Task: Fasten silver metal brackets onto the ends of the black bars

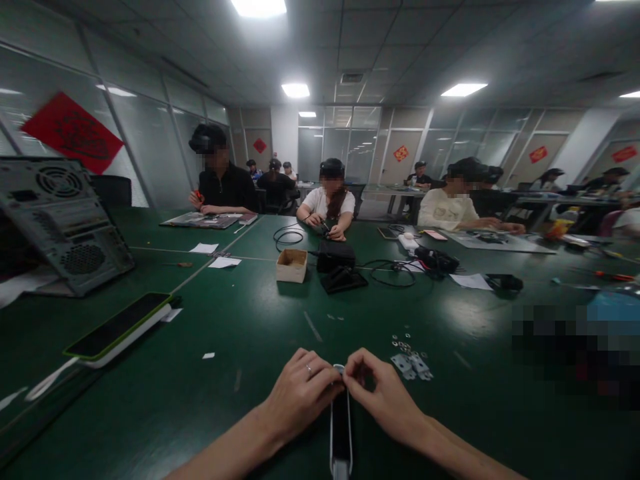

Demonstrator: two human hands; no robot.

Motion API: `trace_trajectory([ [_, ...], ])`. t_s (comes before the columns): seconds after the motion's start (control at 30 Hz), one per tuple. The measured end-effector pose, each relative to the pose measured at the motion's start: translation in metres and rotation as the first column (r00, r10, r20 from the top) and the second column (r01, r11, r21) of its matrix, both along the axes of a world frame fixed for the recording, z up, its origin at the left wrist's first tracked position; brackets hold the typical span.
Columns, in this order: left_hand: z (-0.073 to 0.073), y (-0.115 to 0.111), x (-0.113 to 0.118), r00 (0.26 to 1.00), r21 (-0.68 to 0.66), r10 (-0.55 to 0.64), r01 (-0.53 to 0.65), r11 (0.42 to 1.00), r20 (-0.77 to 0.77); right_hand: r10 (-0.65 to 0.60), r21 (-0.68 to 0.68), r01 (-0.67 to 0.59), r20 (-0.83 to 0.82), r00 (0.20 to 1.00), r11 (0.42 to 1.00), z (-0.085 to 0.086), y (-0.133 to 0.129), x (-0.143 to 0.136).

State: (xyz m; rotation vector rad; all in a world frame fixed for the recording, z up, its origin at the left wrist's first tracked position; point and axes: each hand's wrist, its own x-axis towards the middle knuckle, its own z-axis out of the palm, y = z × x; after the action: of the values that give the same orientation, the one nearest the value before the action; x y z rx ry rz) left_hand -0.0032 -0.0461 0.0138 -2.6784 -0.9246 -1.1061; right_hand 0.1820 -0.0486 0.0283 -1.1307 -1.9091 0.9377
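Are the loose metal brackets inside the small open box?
No, the metal brackets lie on the green table near the right hand, while the open box stands farther back.

We could read no words, brands or numbers. The red diamond sheet (pixel 73 132) on the glass wall (pixel 145 137) seemed to bear dark characters, too dim to make out.

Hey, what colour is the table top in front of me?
The table top is dark green, best seen in the head view.
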Motion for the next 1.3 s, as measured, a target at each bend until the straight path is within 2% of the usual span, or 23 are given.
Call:
trace_trajectory([
  [0.17, 0.003, 0.001, 0.001, 1.0, 0.001, -0.006, 0.006, 1.0, 0.003, -0.003, -0.017, 0.003, -0.027, 1.0, 1.0, -0.005, 0.001, 0.0],
  [0.4, -0.001, 0.002, 0.004, 1.0, -0.006, 0.029, -0.029, 1.0, -0.003, -0.009, 0.009, 0.009, -0.022, 1.0, 1.0, -0.008, 0.0, -0.002],
  [0.5, -0.002, 0.005, -0.001, 0.999, -0.068, 0.023, -0.021, 0.997, 0.025, 0.021, 0.121, -0.024, 0.028, 0.999, 0.992, -0.007, 0.002, 0.005],
  [0.63, 0.0, 0.013, -0.015, 0.997, -0.221, 0.031, -0.016, 0.975, 0.066, 0.003, 0.363, -0.069, 0.179, 0.984, 0.929, -0.009, 0.011, 0.022],
  [0.7, 0.002, 0.017, -0.023, 0.995, -0.284, 0.042, -0.015, 0.959, 0.09, -0.029, 0.398, -0.082, 0.264, 0.964, 0.914, -0.01, 0.014, 0.03],
  [0.9, 0.0, 0.023, -0.029, 0.997, -0.471, 0.072, -0.051, 0.881, 0.028, -0.033, 0.354, -0.152, 0.466, 0.884, 0.923, -0.014, 0.015, 0.033],
  [1.07, -0.001, 0.024, -0.027, 0.996, -0.517, 0.071, -0.089, 0.851, -0.055, -0.025, 0.334, -0.156, 0.48, 0.877, 0.93, -0.015, 0.015, 0.03],
  [1.3, 0.003, 0.022, -0.025, 0.994, -0.54, 0.071, -0.105, 0.835, -0.083, -0.019, 0.344, -0.167, 0.478, 0.878, 0.924, -0.014, 0.016, 0.031],
])
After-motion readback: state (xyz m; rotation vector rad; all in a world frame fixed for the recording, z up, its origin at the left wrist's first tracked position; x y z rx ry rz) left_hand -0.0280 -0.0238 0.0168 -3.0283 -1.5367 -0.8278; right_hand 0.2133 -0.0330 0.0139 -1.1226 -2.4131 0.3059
